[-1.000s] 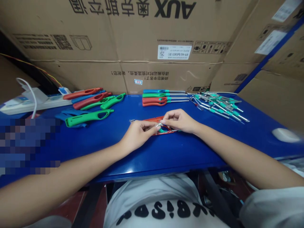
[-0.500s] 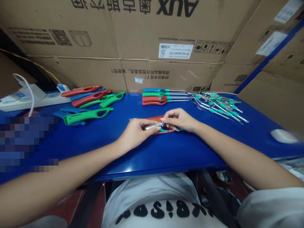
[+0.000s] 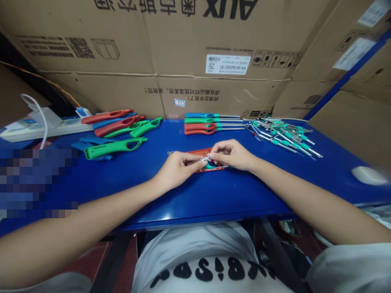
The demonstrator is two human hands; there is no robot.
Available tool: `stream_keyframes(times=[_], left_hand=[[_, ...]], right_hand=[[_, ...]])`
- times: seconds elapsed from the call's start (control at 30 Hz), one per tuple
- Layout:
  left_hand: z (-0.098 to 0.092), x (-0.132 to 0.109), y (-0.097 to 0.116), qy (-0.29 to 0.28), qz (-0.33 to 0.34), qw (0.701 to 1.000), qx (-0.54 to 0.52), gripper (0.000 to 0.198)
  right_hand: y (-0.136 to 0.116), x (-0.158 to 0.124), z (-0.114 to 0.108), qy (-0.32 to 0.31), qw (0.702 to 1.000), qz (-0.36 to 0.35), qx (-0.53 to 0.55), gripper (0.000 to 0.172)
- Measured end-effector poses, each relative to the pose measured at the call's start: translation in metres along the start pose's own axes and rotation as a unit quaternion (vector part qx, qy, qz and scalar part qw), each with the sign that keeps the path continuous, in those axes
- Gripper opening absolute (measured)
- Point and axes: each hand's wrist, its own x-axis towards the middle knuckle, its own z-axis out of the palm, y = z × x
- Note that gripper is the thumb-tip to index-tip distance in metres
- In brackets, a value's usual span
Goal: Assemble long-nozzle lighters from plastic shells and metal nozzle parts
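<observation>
An open orange-red lighter shell (image 3: 198, 153) lies on the blue table under both hands, with a green part (image 3: 209, 166) and thin wires in it. My left hand (image 3: 179, 169) is closed, thumb and fingers pinching a small clear gas tank (image 3: 204, 159) with a silvery end above the shell. The left fingers cover most of the tank. Closed in a pinch, my right hand (image 3: 230, 154) has its thumb and forefinger at the tank's right end. What exactly lies between those right fingertips is hidden.
Green, red and blue lighter shells (image 3: 114, 148) lie to the left, near a white power strip (image 3: 58, 128). Lighters with metal tubes (image 3: 200, 128) sit in a row behind my hands. A pile of metal rods with green parts (image 3: 284, 136) and a white mouse (image 3: 369, 176) are on the right. Cardboard (image 3: 171, 61) walls the back.
The clear tank, earlier showing between my left fingers, is now mostly covered by them. Both hands stay over the shell, and the view has shifted slightly.
</observation>
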Motion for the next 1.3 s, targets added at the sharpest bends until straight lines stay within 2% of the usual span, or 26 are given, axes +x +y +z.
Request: stream_keyframes(times=[0.17, 0.23, 0.33, 0.43, 0.53, 0.63, 0.83, 1.03, 1.17, 1.3], left_hand=[[-0.004, 0.001, 0.003, -0.012, -0.021, 0.999, 0.022, 0.041], [-0.009, 0.001, 0.008, -0.009, -0.032, 0.999, 0.032, 0.045], [-0.017, 0.0, 0.012, 0.015, -0.01, 0.998, 0.056, 0.049], [-0.023, -0.001, 0.014, 0.025, 0.023, 0.991, 0.131, 0.037], [-0.023, -0.003, 0.013, 0.014, 0.061, 0.969, 0.239, 0.026], [-0.021, -0.003, 0.011, 0.001, 0.086, 0.953, 0.292, 0.02], [-0.021, -0.005, 0.013, -0.017, 0.075, 0.952, 0.298, 0.026], [-0.023, -0.004, 0.016, -0.026, 0.085, 0.952, 0.291, 0.02], [-0.021, -0.004, 0.015, -0.02, 0.086, 0.954, 0.288, 0.019], [-0.021, -0.005, 0.014, -0.012, 0.084, 0.952, 0.295, 0.024]], right_hand=[[-0.001, 0.001, -0.001, -0.002, 1.0, -0.014, -0.018, 0.042], [-0.002, 0.002, -0.002, 0.014, 0.999, -0.023, -0.024, 0.043], [-0.001, 0.004, -0.006, 0.05, 0.997, -0.033, -0.049, 0.046], [0.001, 0.005, -0.01, 0.075, 0.994, -0.039, -0.069, 0.046], [0.002, 0.006, -0.014, 0.087, 0.992, -0.04, -0.081, 0.044], [0.003, 0.007, -0.015, 0.085, 0.99, -0.046, -0.1, 0.041], [0.006, 0.005, -0.016, 0.073, 0.977, -0.074, -0.186, 0.034], [-0.003, -0.002, -0.015, 0.06, 0.935, -0.135, -0.322, 0.019], [-0.007, -0.005, -0.01, 0.037, 0.937, -0.097, -0.334, 0.014], [-0.008, -0.006, -0.009, 0.015, 0.925, -0.082, -0.37, 0.016]])
